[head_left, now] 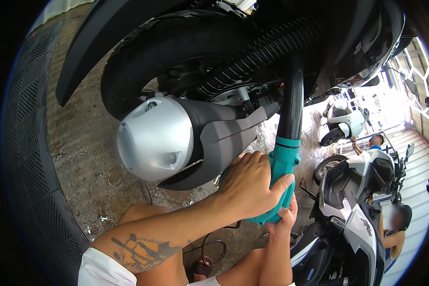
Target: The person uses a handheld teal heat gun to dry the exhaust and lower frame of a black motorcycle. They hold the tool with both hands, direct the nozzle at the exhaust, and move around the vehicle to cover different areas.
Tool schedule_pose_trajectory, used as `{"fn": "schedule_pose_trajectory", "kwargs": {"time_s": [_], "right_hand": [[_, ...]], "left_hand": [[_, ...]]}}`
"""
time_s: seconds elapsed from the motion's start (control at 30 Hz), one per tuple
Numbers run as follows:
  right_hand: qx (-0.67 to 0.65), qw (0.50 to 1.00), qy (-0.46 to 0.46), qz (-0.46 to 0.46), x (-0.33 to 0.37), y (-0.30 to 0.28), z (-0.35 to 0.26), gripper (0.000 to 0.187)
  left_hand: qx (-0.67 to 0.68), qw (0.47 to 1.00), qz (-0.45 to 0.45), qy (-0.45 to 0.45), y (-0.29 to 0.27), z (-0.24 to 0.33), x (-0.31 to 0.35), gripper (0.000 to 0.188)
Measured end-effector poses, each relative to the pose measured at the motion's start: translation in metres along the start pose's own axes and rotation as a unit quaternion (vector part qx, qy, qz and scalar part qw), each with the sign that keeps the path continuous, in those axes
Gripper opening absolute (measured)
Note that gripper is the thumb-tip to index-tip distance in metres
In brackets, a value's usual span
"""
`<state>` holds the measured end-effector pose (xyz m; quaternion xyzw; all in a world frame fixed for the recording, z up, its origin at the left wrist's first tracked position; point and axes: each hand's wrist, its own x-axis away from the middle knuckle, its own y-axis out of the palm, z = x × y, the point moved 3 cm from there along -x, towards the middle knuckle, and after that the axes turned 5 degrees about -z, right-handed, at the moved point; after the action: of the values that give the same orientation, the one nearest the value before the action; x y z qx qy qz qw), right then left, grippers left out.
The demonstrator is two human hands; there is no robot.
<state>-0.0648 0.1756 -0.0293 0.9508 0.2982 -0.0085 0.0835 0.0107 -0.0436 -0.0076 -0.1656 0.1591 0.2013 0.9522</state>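
Observation:
Both of my hands are on a teal blower (282, 164), whose black nozzle tube (291, 105) points up toward the underside of a scooter. My left hand (250, 181) lies over the top of the blower's body, fingers bent round it and thumb across it. Lower down, my right hand (283, 217) is wrapped round the blower; part of its fingers is hidden behind the body. Close to the left hand is the scooter's silver and black exhaust muffler (157, 138). Above that are the rear tyre (176, 43) and a black coil-spring shock absorber (257, 57).
A black rear fender (95, 43) curves over the upper left. A cable (217, 243) runs near my feet on the wet concrete floor (81, 143). White and black scooters (352, 205) stand at right, with two people (395, 233) beside them. Black ridged floor tiles (28, 143) line the left.

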Motion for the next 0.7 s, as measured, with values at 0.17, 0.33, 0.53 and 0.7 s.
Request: {"fn": "schedule_pose_trajectory", "kwargs": {"time_s": [0.17,0.33,0.53,0.7], "right_hand": [[0.003,1.0,-0.006,0.015,-0.002,-0.002,0.0,0.076],[0.007,1.0,-0.007,0.015,-0.003,-0.002,-0.001,0.077],[0.016,1.0,-0.004,0.015,-0.003,-0.004,-0.004,0.078],[0.016,0.999,0.012,0.031,0.006,-0.005,-0.01,0.081]], "left_hand": [[-0.002,1.0,0.018,0.013,0.002,0.0,0.0,0.052],[-0.006,1.0,0.019,0.02,0.002,0.0,0.0,0.051],[-0.018,0.999,0.022,0.024,0.002,0.002,0.0,0.053],[0.017,1.0,0.014,0.021,0.001,0.003,-0.003,0.057]]}}
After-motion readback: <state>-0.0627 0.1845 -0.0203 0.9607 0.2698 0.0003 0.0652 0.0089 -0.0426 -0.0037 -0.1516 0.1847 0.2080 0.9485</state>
